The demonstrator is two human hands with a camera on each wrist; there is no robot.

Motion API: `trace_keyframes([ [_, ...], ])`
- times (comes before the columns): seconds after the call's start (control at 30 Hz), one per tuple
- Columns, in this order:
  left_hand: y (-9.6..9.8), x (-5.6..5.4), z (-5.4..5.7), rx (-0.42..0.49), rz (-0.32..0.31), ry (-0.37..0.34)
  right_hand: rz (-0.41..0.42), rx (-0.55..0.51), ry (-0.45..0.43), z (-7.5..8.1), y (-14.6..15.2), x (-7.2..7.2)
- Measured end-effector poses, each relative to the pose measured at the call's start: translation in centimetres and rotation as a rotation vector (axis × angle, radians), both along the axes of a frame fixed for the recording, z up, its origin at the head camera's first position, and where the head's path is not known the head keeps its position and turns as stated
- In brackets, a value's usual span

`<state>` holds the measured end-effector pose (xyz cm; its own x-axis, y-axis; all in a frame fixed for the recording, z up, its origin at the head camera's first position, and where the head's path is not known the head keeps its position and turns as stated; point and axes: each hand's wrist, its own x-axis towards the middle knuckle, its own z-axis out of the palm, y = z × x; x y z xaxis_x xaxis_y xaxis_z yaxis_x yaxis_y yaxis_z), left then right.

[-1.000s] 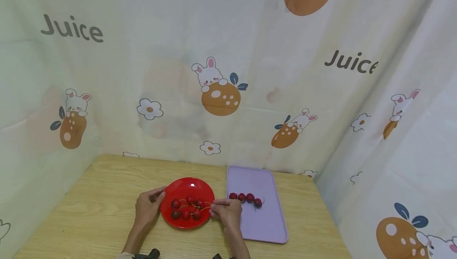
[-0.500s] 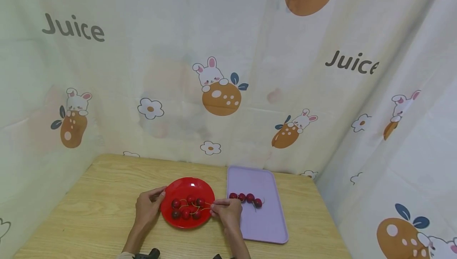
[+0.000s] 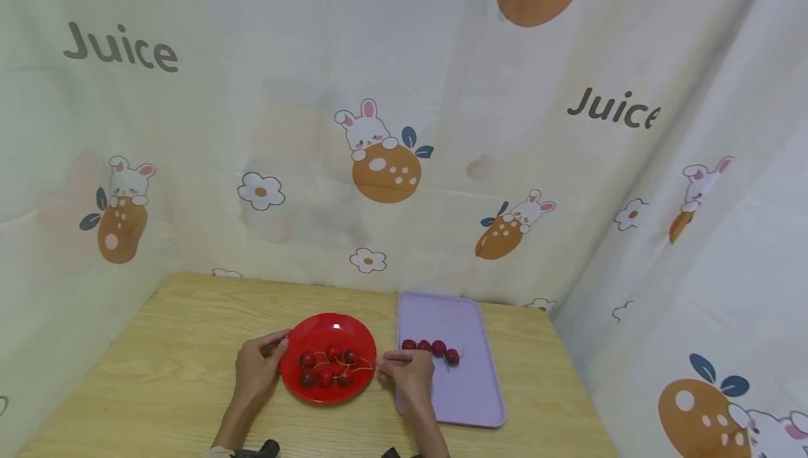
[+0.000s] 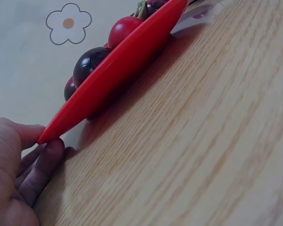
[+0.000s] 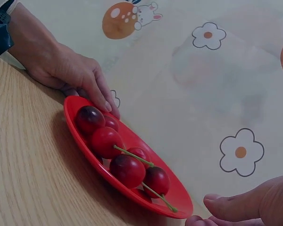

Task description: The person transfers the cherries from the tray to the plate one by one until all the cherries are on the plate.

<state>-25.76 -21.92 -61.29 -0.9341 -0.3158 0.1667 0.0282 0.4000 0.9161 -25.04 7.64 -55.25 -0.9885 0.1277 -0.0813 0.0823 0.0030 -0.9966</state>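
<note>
A round red plate [image 3: 328,328] on the table carries several dark red cherries [image 3: 325,378] with green stems. My left hand [image 3: 257,370] pinches the plate's left rim, thumb above and fingers below, as the left wrist view shows. At the opposite rim is my right hand [image 3: 409,377], its fingers just beside the plate with nothing between thumb and fingers. Two cherry stems [image 5: 159,194] point toward it in the right wrist view. Behind that hand, a row of several more cherries [image 3: 438,348] lies across a lilac tray [image 3: 463,398], partly covered by the hand.
The lilac rectangular tray stands right of the plate, its far end close to the curtain [image 3: 303,163] at the back. Pale printed cloth also hangs at the left and right sides of the wooden table [image 3: 208,311].
My right hand has drawn back slightly to the right, its fingertips off the cherry stems at the plate's rim. My left hand keeps its hold on the plate. The head view has shifted a little.
</note>
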Motion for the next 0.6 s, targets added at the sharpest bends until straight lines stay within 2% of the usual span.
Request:
trace_keyframes([
  [0.17, 0.0, 0.0, -0.1, -0.003, 0.002, 0.012, -0.008, 0.047, 0.041, 0.0, 1.0, -0.2],
  [0.4, 0.0, 0.0, -0.2, -0.022, 0.001, 0.017, -0.007, 0.030, 0.044, 0.4, 2.7, -0.3],
  [0.6, -0.1, 0.1, -0.2, -0.026, 0.001, 0.021, -0.042, 0.022, 0.020, 1.8, 3.8, 0.0],
])
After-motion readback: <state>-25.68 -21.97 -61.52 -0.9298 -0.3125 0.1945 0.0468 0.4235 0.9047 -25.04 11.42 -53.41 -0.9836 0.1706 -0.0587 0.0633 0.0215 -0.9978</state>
